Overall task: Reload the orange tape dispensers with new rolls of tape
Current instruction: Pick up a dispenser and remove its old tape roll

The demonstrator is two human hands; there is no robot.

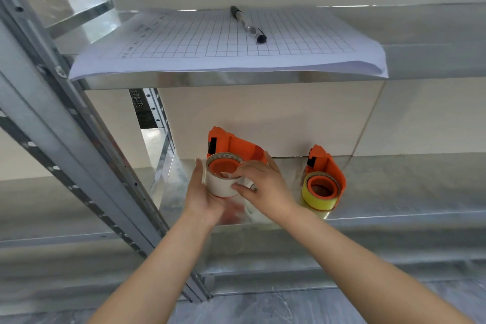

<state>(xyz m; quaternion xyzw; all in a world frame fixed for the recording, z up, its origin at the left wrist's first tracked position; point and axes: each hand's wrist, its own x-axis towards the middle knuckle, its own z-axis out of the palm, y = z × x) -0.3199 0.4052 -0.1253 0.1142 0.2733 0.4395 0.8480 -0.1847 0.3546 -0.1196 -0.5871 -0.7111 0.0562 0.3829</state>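
Observation:
An orange tape dispenser (231, 146) stands on the lower metal shelf (394, 192) with a white roll of tape (219, 185) around its orange hub. My left hand (202, 197) cups the white roll from the left and below. My right hand (265, 187) pinches the roll's near rim with thumb and fingers. Behind my right hand a second white roll (251, 192) is partly hidden. To the right stands another orange dispenser (324, 166) that carries a yellow roll (319, 194).
A stack of gridded paper (210, 47) lies on the upper shelf with a black-capped pen (248, 25) on top. A grey metal upright (79, 139) of the rack slants down at the left. White wall panels back both shelves.

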